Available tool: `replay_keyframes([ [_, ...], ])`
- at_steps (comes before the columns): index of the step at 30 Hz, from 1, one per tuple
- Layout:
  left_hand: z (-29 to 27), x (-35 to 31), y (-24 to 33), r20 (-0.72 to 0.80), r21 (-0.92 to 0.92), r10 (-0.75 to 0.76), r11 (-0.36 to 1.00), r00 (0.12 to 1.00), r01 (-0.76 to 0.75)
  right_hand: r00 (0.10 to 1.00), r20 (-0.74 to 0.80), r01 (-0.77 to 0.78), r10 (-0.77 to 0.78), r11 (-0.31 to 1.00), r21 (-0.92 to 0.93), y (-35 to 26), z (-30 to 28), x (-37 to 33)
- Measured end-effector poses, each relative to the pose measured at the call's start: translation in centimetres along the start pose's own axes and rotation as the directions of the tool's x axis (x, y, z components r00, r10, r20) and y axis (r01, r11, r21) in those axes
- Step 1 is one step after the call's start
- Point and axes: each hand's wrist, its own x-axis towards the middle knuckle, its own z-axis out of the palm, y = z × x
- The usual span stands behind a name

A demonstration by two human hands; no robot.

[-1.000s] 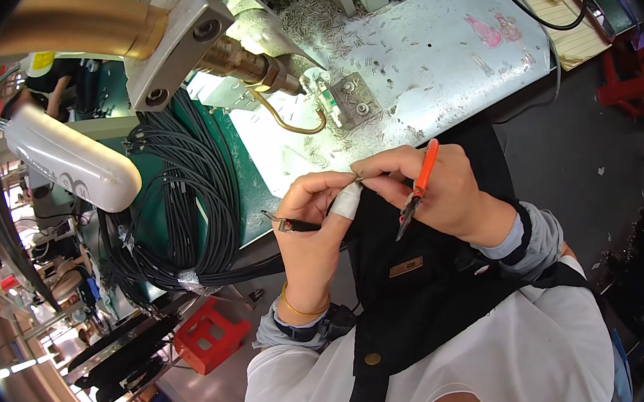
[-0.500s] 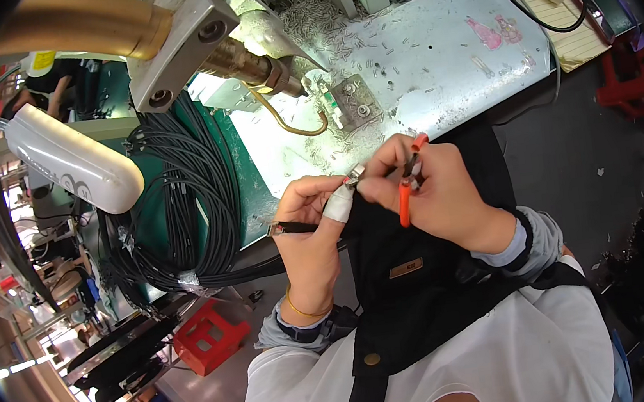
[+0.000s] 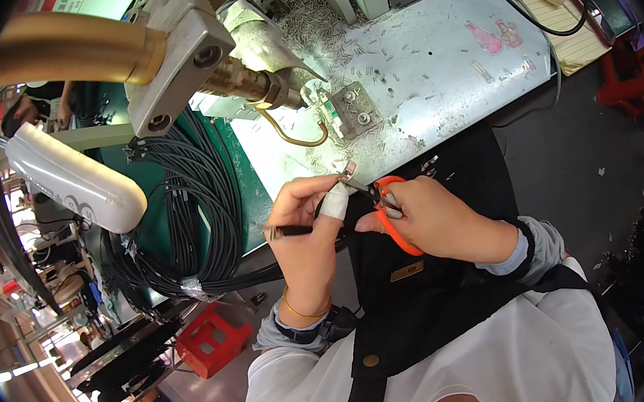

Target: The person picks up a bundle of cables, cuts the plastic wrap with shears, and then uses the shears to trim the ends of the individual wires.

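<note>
My left hand (image 3: 306, 238) grips a thin black cable (image 3: 291, 231) whose metal end (image 3: 348, 173) sticks up past a white-taped fingertip. My right hand (image 3: 438, 220) holds orange-handled cutters (image 3: 387, 211), their jaws meeting the cable's metal end just in front of my left fingers. Both hands are close together over my dark apron, at the near edge of the workbench (image 3: 434, 71).
A bundle of black cables (image 3: 184, 231) hangs at the left over a green mat. A metal fixture with a brass arm (image 3: 188, 50) and a small clamp block (image 3: 348, 112) sit on the bench. A white lamp head (image 3: 72, 180) is at left, a red stool (image 3: 215, 339) below.
My right hand has swung the orange cutters from pointing away downward to closing on the cable tip, and both hands have drawn together.
</note>
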Motion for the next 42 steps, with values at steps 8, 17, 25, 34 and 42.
replay_keyframes([
  [8,-0.7,5.1,-1.1,0.150,-0.394,-0.347,0.838,0.926,0.378,0.960,-0.101,-0.171,0.259,0.837,0.520,-1.8,-2.0,2.6],
  [17,-1.5,6.7,-1.5,0.175,-0.310,-0.420,0.835,0.890,0.455,0.970,-0.183,-0.086,0.157,0.933,0.350,-1.1,-2.7,6.8],
  [25,-1.0,6.5,-1.3,0.145,-0.297,-0.390,0.860,0.909,0.416,0.966,-0.245,-0.027,0.086,0.971,0.238,-0.3,-2.1,7.1],
  [34,-1.6,6.2,-1.1,0.227,-0.299,-0.370,0.854,0.901,0.426,0.957,-0.278,0.001,0.088,0.952,0.305,-0.4,-1.8,6.7],
  [42,-0.1,2.4,-0.3,0.062,-0.093,-0.201,0.974,0.978,0.206,0.905,-0.422,0.060,0.049,0.969,0.240,-0.7,-1.6,3.3],
])
